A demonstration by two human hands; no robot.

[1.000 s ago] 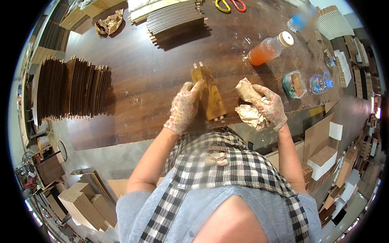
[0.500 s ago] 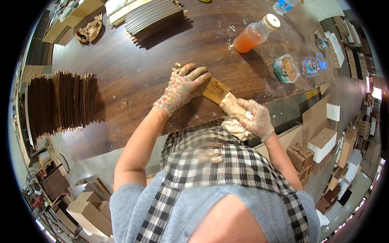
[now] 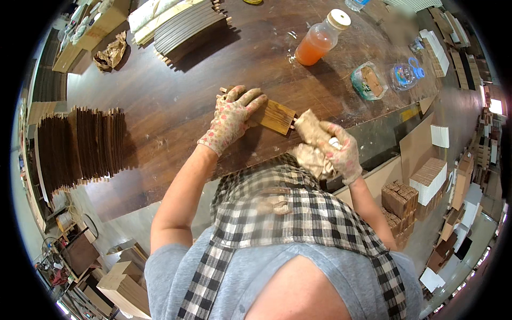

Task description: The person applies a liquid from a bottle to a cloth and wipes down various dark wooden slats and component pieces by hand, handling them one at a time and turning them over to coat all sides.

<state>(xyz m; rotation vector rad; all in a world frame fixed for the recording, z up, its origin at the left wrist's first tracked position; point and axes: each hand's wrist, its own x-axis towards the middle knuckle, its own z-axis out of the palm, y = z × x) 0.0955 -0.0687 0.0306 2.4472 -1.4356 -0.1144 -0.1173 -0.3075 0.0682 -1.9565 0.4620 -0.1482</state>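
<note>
My left hand, in a floral-print glove stained at the fingertips, grips a short brown wooden board against the table. Small pegs stick out at both ends of this board, and my fingers hide its left part. Closed around a bunched, stained cream rag is my gloved right hand. The rag is just off the board's right end, with a loose fold hanging below it near my apron. Something small and white shows between the right fingers; I cannot tell what it is.
Dark pegged boards stand in a row at the left, and a stack of grey-brown slats lies at the back. A bottle of orange liquid, a cut-open plastic container and a clear bottle stand at the right. The table's front edge runs before me.
My right hand and the rag have moved right, off the board's end, uncovering its pegs. The left hand still grips the board. The view has shifted slightly.
</note>
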